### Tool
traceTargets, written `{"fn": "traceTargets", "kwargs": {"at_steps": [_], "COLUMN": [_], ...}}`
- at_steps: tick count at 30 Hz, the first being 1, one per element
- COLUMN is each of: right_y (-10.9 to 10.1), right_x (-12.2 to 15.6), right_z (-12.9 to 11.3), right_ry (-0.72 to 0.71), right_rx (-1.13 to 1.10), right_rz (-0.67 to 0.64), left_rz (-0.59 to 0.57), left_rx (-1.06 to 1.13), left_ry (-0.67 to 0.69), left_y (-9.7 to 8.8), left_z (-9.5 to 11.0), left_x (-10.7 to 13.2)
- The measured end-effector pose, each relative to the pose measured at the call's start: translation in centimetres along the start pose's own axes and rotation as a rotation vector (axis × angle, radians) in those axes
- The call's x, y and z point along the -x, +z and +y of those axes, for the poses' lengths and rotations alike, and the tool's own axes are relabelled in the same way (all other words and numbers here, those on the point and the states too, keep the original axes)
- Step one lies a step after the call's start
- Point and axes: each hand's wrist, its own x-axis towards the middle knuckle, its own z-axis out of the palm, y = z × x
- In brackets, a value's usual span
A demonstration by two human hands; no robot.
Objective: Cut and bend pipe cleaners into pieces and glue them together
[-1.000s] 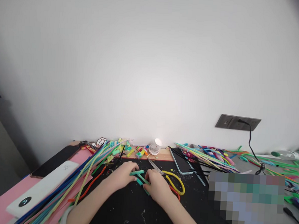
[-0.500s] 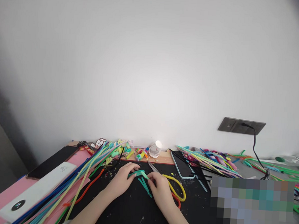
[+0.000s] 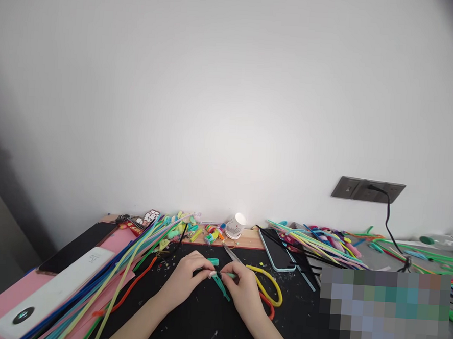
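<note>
My left hand point(image 3: 191, 276) is closed in a pinch, fingertips and thumb together over the black mat point(image 3: 186, 320). What it pinches is too small to make out. My right hand point(image 3: 243, 284) faces it, thumb and forefinger pressed on a pale green pipe cleaner piece point(image 3: 232, 276) that shows partly between the fingers. The fingertips of both hands nearly meet. Just beyond them a teal pipe cleaner piece point(image 3: 213, 262) lies on the mat. Below the fingertips are several thin teal pipe cleaner pieces point(image 3: 221, 287).
Scissors point(image 3: 229, 252) with yellow pipe cleaner-wrapped handles point(image 3: 276, 287) lie by my right hand. A paper cup point(image 3: 236, 226) and a phone point(image 3: 277, 250) stand or lie behind. Pipe cleaner bundles point(image 3: 100, 284) and a white device point(image 3: 58, 292) are left; more pipe cleaners point(image 3: 321, 249) are right.
My hands have drawn closer together, fingertips now nearly touching. The teal piece formerly at my left fingers now lies behind them. The pale green piece is largely covered by my right fingers.
</note>
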Motion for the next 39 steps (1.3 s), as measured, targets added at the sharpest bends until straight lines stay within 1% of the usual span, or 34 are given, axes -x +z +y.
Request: {"fn": "traceTargets", "kwargs": {"at_steps": [5, 8, 13, 15, 18, 21, 23, 29, 31, 33, 36, 39], "right_y": [-0.1, 0.0, 0.3, 0.3, 0.4, 0.3, 0.3, 0.3, 0.3, 0.3, 0.4, 0.4], "right_x": [-0.2, -0.3, -0.5, -0.5, -0.6, -0.6, -0.5, -0.6, -0.7, -0.6, -0.4, -0.2], "right_z": [0.4, 0.6, 1.2, 1.4, 1.4, 1.2, 1.1, 1.1, 1.1, 1.0, 0.8, 0.8], "right_ry": [0.066, 0.1, 0.161, 0.169, 0.175, 0.179, 0.179, 0.175, 0.177, 0.175, 0.159, 0.14], "right_rx": [-0.078, -0.139, -0.337, -0.392, -0.436, -0.455, -0.459, -0.494, -0.5, -0.493, -0.462, -0.414], "right_rz": [0.02, 0.019, 0.026, 0.036, 0.045, 0.042, 0.037, 0.019, 0.018, 0.012, -0.012, -0.021], "left_rz": [-0.009, -0.005, 0.053, 0.065, 0.05, 0.028, 0.028, 0.047, 0.042, 0.031, -0.003, -0.033], "left_rx": [0.03, 0.106, 0.232, 0.27, 0.38, 0.486, 0.505, 0.494, 0.471, 0.37, 0.143, 0.031], "left_ry": [-0.026, -0.053, -0.097, -0.119, -0.175, -0.234, -0.246, -0.267, -0.254, -0.193, -0.073, -0.02], "left_y": [0.0, 0.1, 0.3, 0.4, 0.7, 0.9, 1.0, 1.1, 1.0, 0.9, 0.7, 0.8], "left_z": [0.3, 0.4, -0.3, -0.7, -1.1, -1.1, -1.1, -1.2, -1.1, -0.8, -0.5, -0.4], "left_x": [0.1, 0.2, 0.2, 0.2, 0.2, 0.2, 0.1, 0.0, 0.1, 0.2, 0.3, 0.2]}}
